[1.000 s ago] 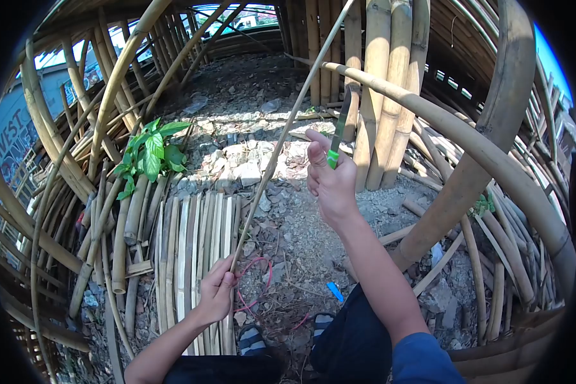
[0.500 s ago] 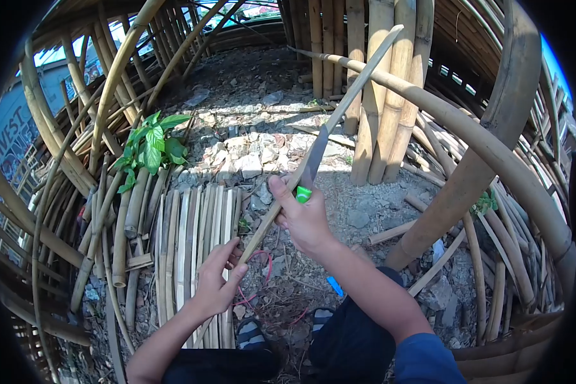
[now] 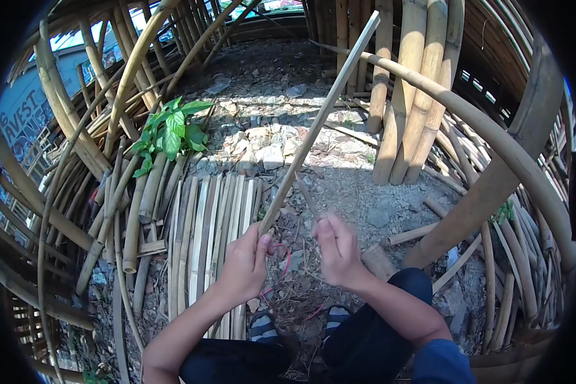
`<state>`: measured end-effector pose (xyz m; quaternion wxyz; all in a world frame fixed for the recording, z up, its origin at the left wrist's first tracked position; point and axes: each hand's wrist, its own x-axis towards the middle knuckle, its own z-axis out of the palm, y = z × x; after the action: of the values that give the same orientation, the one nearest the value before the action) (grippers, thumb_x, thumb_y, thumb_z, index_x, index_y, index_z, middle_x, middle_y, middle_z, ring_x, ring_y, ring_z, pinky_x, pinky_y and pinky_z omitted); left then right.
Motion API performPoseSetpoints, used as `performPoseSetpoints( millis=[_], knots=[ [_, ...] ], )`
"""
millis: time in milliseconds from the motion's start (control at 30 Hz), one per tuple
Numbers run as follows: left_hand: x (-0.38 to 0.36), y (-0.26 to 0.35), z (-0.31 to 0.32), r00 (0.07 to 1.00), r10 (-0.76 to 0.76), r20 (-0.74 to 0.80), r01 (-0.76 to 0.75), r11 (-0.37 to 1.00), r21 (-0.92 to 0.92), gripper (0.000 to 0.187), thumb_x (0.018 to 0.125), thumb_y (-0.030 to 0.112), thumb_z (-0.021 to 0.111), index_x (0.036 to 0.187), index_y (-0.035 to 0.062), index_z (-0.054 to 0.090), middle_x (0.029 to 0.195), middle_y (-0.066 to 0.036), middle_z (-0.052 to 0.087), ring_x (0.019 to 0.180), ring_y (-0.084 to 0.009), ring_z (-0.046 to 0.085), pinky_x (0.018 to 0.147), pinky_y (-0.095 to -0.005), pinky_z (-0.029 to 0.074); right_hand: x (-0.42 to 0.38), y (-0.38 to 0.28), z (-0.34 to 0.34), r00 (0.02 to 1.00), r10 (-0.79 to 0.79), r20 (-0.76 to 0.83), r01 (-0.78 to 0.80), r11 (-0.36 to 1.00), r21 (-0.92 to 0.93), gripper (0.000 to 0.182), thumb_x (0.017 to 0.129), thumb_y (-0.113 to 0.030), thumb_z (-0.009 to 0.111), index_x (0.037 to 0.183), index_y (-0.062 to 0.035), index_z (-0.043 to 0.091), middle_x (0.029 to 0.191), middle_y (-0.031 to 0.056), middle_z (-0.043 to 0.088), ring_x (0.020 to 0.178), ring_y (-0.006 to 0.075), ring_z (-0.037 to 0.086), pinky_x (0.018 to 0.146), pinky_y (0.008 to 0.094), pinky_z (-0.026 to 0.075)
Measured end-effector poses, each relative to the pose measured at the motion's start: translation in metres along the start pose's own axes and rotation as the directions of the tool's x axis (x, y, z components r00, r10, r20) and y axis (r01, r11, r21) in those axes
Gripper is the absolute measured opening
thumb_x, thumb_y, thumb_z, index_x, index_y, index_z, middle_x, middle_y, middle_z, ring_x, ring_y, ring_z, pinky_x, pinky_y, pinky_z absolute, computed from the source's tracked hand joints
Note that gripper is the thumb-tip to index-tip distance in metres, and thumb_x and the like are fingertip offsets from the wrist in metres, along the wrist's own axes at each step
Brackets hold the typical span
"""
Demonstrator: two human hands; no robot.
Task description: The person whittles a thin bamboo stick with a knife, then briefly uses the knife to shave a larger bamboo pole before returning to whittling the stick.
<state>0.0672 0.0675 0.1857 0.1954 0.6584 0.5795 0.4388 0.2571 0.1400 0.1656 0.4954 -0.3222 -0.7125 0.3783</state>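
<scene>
Gripping long tan bamboo strip (image 3: 318, 125) in closed left hand (image 3: 243, 261); your right hand (image 3: 337, 251) closed round dark-bladed knife (image 3: 306, 195). Pale split-bamboo strips (image 3: 201, 240) lie rowed up, yours held apart.

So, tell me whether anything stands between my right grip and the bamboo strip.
Only the knife blade that your right grip holds juts into that gap, its tip near the bamboo strip; whether they touch, I cannot tell. Nothing else visible is in between.

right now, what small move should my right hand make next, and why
I'd probably ease the knife in your right hand toward the strip: your left hand grips its lower end, and the blade's lower part stands apart from it.
</scene>
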Motion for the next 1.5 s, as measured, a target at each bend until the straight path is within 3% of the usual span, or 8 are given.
performPoseSetpoints(
  millis=[167,367,667,800,933,1033,1167,1500],
  knots=[
    [0.011,0.004,-0.004,0.989,-0.088,0.118,0.082,0.995,0.053,0.024,0.108,0.016,0.044,0.106,-0.0012,0.061,0.072,-0.011,0.065,0.062,-0.0225,0.062,0.061,-0.0366,0.048,0.003,0.001,0.01,0.995,-0.081,0.065,0.097,0.949,-0.299,0.041,0.103,-0.039,0.056,0.088,-0.0017,0.057,0.063,0.0152,0.059,0.055,0.036,0.062,0.052,0.0459,0.045],
    [0.004,-0.001,0.003,0.954,-0.106,0.28,0.098,0.994,0.044,0.023,0.106,0.012,0.043,0.099,-0.0062,0.055,0.071,-0.022,0.065,0.066,-0.0396,0.068,0.062,-0.0467,0.05,-0.012,0.016,0.026,0.964,-0.231,0.129,0.264,0.803,-0.534,0.039,0.099,-0.038,0.062,0.079,-0.0061,0.053,0.059,0.0119,0.06,0.049,0.0313,0.062,0.045,0.0433,0.047],
    [-0.002,0.0,0.005,0.957,-0.15,0.248,0.116,0.983,0.144,0.024,0.106,0.011,0.044,0.09,-0.0047,0.054,0.064,-0.019,0.061,0.06,-0.0383,0.065,0.057,-0.0444,0.049,-0.007,0.03,0.02,0.87,-0.46,0.175,0.44,0.566,-0.697,0.043,0.096,-0.043,0.064,0.072,-0.0095,0.051,0.058,0.0061,0.053,0.047,0.0255,0.059,0.045,0.041,0.045],
    [-0.006,-0.003,0.004,0.963,-0.128,0.238,0.081,0.977,0.197,0.026,0.107,0.012,0.044,0.089,-0.0047,0.053,0.063,-0.019,0.059,0.06,-0.0398,0.064,0.057,-0.0457,0.048,-0.007,0.031,0.018,0.877,-0.443,0.187,0.43,0.55,-0.716,0.043,0.098,-0.042,0.062,0.073,-0.0089,0.052,0.059,0.0077,0.055,0.049,0.0276,0.06,0.046,0.0419,0.045],
    [-0.016,-0.017,-0.004,0.96,-0.185,0.209,0.135,0.963,0.232,0.023,0.105,0.011,0.046,0.089,-0.0056,0.05,0.062,-0.027,0.057,0.063,-0.0501,0.061,0.059,-0.0558,0.046,0.033,0.05,-0.032,0.99,0.031,-0.138,-0.131,0.555,-0.822,0.044,0.104,-0.042,0.051,0.08,-0.0056,0.056,0.06,0.0168,0.062,0.054,0.0371,0.065,0.049,0.0487,0.047],
    [-0.016,-0.017,-0.004,0.965,-0.177,0.194,0.108,0.941,0.32,0.023,0.105,0.01,0.045,0.089,-0.0053,0.049,0.064,-0.029,0.058,0.065,-0.0511,0.061,0.061,-0.0568,0.047,0.026,0.055,-0.034,0.986,0.052,-0.155,-0.154,0.618,-0.771,0.045,0.104,-0.043,0.049,0.082,-0.0049,0.057,0.06,0.0192,0.061,0.055,0.0399,0.064,0.051,0.0529,0.046],
    [-0.015,-0.013,0.002,0.972,-0.143,0.184,0.059,0.914,0.402,0.016,0.102,0.008,0.048,0.094,-0.0057,0.05,0.07,-0.03,0.06,0.067,-0.0507,0.062,0.062,-0.0572,0.048,-0.024,0.022,0.011,0.988,-0.032,0.153,0.114,0.816,-0.567,0.041,0.102,-0.038,0.056,0.082,-0.0026,0.055,0.058,0.016,0.059,0.051,0.0372,0.063,0.048,0.0502,0.046],
    [-0.019,-0.011,0.01,0.998,-0.01,0.069,-0.023,0.885,0.466,0.012,0.1,0.007,0.052,0.103,-0.005,0.051,0.082,-0.029,0.06,0.07,-0.0483,0.062,0.063,-0.0567,0.05,-0.02,0.026,0.025,0.978,-0.12,0.173,0.201,0.776,-0.598,0.038,0.099,-0.036,0.061,0.08,-0.0033,0.054,0.06,0.0153,0.061,0.049,0.0335,0.064,0.044,0.0463,0.049]
  ],
)
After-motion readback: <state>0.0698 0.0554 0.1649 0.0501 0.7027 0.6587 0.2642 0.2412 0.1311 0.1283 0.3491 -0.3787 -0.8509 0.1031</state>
